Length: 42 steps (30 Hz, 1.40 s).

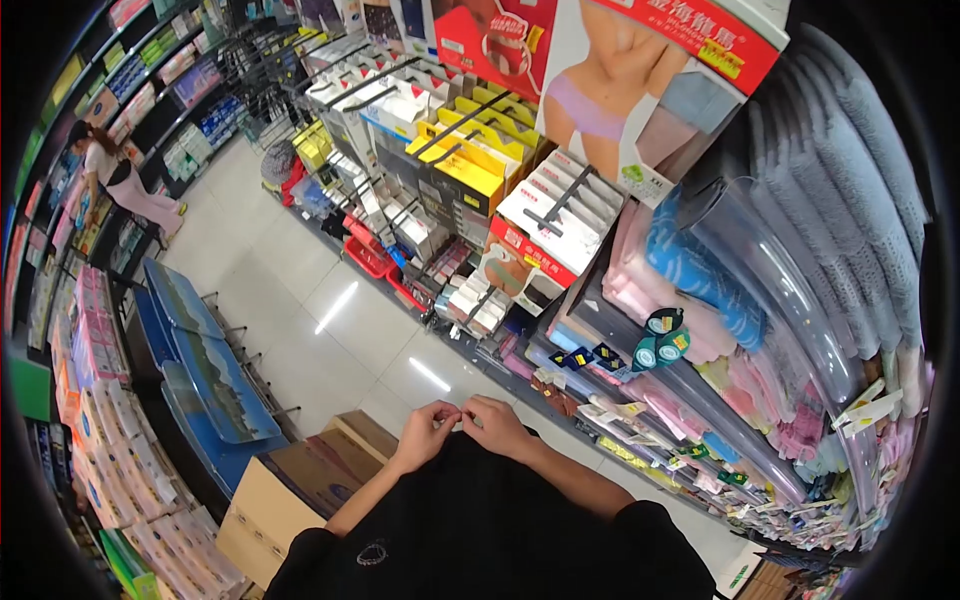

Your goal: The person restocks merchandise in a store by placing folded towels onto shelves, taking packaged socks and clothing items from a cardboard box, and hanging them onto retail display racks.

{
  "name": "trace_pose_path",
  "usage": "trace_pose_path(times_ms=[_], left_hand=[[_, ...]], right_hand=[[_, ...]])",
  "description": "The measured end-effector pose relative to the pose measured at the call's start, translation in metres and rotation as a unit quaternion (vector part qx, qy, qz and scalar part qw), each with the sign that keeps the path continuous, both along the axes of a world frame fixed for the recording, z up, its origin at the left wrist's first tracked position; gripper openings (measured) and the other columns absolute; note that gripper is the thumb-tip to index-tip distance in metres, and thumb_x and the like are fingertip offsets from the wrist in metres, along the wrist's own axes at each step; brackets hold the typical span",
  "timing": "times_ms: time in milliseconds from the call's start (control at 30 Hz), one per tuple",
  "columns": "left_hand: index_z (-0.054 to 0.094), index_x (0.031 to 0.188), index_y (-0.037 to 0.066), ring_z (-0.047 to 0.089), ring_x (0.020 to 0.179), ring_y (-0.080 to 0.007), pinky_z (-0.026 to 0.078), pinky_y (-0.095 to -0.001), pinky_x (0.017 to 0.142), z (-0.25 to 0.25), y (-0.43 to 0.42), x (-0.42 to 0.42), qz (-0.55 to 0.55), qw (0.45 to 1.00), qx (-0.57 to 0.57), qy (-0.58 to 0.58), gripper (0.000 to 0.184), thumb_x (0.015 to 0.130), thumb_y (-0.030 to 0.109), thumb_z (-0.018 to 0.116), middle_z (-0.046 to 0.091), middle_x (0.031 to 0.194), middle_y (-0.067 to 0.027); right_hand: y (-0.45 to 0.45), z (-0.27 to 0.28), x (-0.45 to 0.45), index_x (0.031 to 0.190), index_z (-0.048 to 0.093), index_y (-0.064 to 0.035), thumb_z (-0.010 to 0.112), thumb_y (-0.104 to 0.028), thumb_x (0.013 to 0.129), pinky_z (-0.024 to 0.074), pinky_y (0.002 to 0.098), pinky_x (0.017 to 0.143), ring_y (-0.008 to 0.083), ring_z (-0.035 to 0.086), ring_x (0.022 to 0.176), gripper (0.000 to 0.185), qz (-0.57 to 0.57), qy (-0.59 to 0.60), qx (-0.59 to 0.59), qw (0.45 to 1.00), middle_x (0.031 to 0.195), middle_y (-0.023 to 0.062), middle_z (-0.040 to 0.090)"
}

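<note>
My left hand (428, 432) and my right hand (492, 426) meet in front of my black shirt (480, 530). The fingertips of both are pinched together and touch or nearly touch each other. Anything between them is too small to make out. Beyond the hands lies the pale tiled floor (330, 370). An open cardboard box (260, 520) stands just left of my left forearm. To the right of my right hand is a low shelf with hanging packets and tags (620, 420).
Boxed underwear (560, 215) hangs on hooks ahead, with folded towels (830, 180) at the right. Blue folding tables (215, 350) and stacked tissue packs (120, 440) stand at the left. A person (125, 180) is by the far-left shelves.
</note>
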<state>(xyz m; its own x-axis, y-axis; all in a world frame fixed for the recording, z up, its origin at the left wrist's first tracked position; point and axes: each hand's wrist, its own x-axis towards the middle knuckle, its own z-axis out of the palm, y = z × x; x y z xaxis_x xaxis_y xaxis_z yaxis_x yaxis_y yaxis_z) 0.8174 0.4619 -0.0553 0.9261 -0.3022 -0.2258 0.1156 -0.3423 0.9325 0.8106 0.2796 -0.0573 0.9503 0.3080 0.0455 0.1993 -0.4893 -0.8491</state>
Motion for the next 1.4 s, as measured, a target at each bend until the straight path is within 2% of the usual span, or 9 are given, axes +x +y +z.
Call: trace_pose_path(times_ms=[200,300,467,633,800,900,1033,1200,1400], left_hand=[[0.065,0.097,-0.003,0.068,0.081,-0.0179,0.052,-0.03,0.073,-0.007,0.018,-0.018,0.033,0.999,-0.012,0.008,0.012,0.089,0.006,0.064,0.071,0.085,-0.0124],[0.064,0.097,-0.003,0.068,0.081,-0.0178,0.052,-0.0296,0.074,0.002,0.033,-0.029,0.06,0.997,0.01,0.041,0.012,0.089,0.006,0.064,0.07,0.085,-0.0112],[0.065,0.097,-0.003,0.067,0.079,-0.0172,0.051,-0.0292,0.072,-0.011,0.069,-0.05,0.117,0.993,-0.007,0.033,0.012,0.089,0.007,0.064,0.07,0.084,-0.0108],[0.064,0.097,-0.003,0.067,0.078,-0.0173,0.051,-0.0296,0.071,-0.014,0.096,-0.066,0.185,0.981,-0.005,0.054,0.014,0.089,0.008,0.064,0.069,0.083,-0.0107],[0.063,0.098,-0.004,0.066,0.082,-0.0174,0.052,-0.0289,0.077,-0.013,0.12,-0.076,0.185,0.981,-0.001,0.055,0.013,0.089,0.005,0.064,0.069,0.085,-0.0109],[0.064,0.099,-0.002,0.067,0.081,-0.0196,0.052,-0.0309,0.073,-0.014,0.136,-0.079,0.187,0.981,0.028,0.034,0.015,0.09,0.009,0.062,0.068,0.083,-0.0122],[0.064,0.099,-0.002,0.068,0.083,-0.0217,0.053,-0.0319,0.075,-0.017,0.154,-0.08,0.206,0.978,0.018,0.035,0.015,0.09,0.01,0.063,0.068,0.086,-0.0132],[0.063,0.099,-0.002,0.067,0.082,-0.0217,0.053,-0.0321,0.077,-0.015,0.165,-0.075,0.181,0.982,0.013,0.053,0.015,0.09,0.01,0.063,0.068,0.086,-0.0134],[0.063,0.099,-0.002,0.068,0.082,-0.0222,0.053,-0.0328,0.075,-0.014,0.175,-0.075,0.166,0.985,0.009,0.043,0.016,0.089,0.01,0.063,0.068,0.086,-0.0138]], right_hand=[[0.004,-0.057,0.01,0.093,0.062,-0.0011,0.06,-0.01,0.084,0.051,0.0393,0.07,0.0312,0.065,0.076,0.012,0.007,0.059,-0.004,0.998,0.086,0.0161,0.064],[-0.002,-0.108,0.027,0.116,0.055,-0.0043,0.066,-0.013,0.083,0.0517,0.0354,0.069,0.0209,0.064,0.073,0.036,-0.088,0.144,0.052,0.984,0.101,0.0113,0.065],[-0.028,-0.182,0.094,0.12,0.051,-0.0024,0.075,-0.014,0.08,0.0501,0.0321,0.073,0.0186,0.06,0.075,0.048,-0.342,0.109,0.098,0.928,0.103,0.0133,0.063],[-0.025,-0.174,0.118,0.112,0.056,0.002,0.078,-0.014,0.079,0.0479,0.0265,0.065,0.0137,0.058,0.07,0.043,-0.326,0.047,0.145,0.933,0.087,0.0093,0.065],[-0.01,-0.182,0.118,0.099,0.059,0.0,0.076,-0.015,0.083,0.042,0.0238,0.051,0.0073,0.052,0.059,0.028,-0.365,-0.006,0.072,0.928,0.074,0.0046,0.063],[-0.002,-0.171,0.113,0.093,0.05,-0.0025,0.065,-0.013,0.093,0.0394,0.0227,0.045,0.0076,0.052,0.052,0.018,-0.365,0.077,0.213,0.903,0.07,0.0046,0.06],[-0.002,-0.166,0.106,0.091,0.05,-0.0026,0.057,-0.014,0.097,0.0391,0.0232,0.044,0.0081,0.051,0.05,0.015,-0.321,0.074,0.174,0.928,0.066,0.0034,0.057],[-0.006,-0.172,0.1,0.087,0.051,-0.0034,0.057,-0.021,0.098,0.0341,0.0244,0.042,0.0067,0.047,0.049,0.021,-0.325,0.051,0.188,0.925,0.066,0.0015,0.055],[-0.009,-0.199,0.107,0.086,0.05,-0.0035,0.058,-0.022,0.098,0.0341,0.0249,0.042,0.0065,0.043,0.048,0.023,-0.338,-0.007,0.085,0.937,0.063,0.0007,0.051]])
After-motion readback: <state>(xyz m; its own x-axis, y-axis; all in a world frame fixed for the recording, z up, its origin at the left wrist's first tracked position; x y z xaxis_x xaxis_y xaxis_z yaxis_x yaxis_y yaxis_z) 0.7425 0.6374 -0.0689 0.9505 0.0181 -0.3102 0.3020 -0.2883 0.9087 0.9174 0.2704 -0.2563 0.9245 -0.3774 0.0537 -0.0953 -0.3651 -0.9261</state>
